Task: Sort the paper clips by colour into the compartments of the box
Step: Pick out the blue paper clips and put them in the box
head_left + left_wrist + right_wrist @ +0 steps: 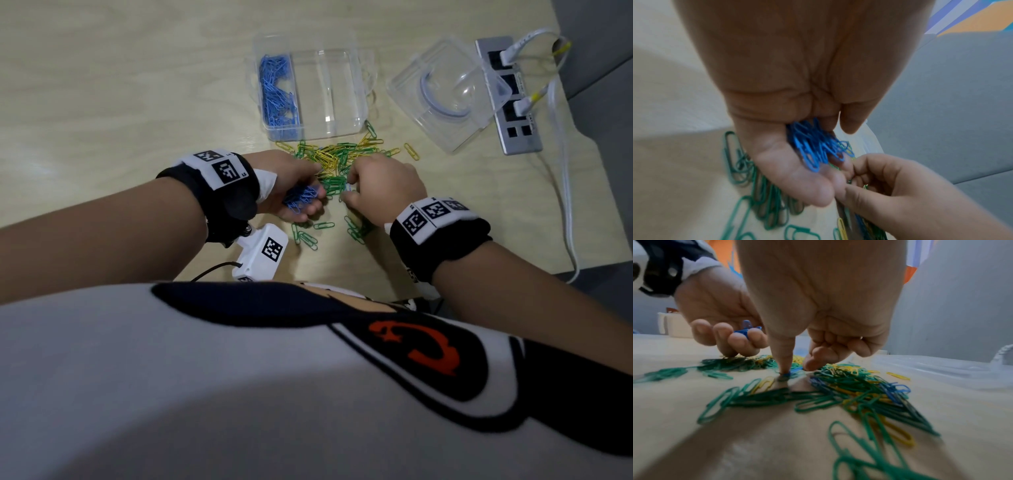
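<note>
A clear compartment box (pixel 342 92) stands at the back; its left compartment holds blue paper clips (pixel 278 92), and its other compartments look empty. In front of it lies a mixed pile of green and yellow clips (pixel 337 156) with a few blue ones (pixel 894 390). My left hand (pixel 306 200) is cupped palm up, its fingers curled around a bunch of blue clips (pixel 816 146). Just to its right, my right hand (pixel 349 192) is at the table, with thumb and forefinger pinching one blue clip (pixel 791 372); its other fingers are curled.
A clear lid (pixel 448 92) lies right of the box. A grey USB hub (pixel 510 99) with white cables sits at the table's right edge. Loose green clips (pixel 308 236) lie near me, beside a white tagged device (pixel 262 253).
</note>
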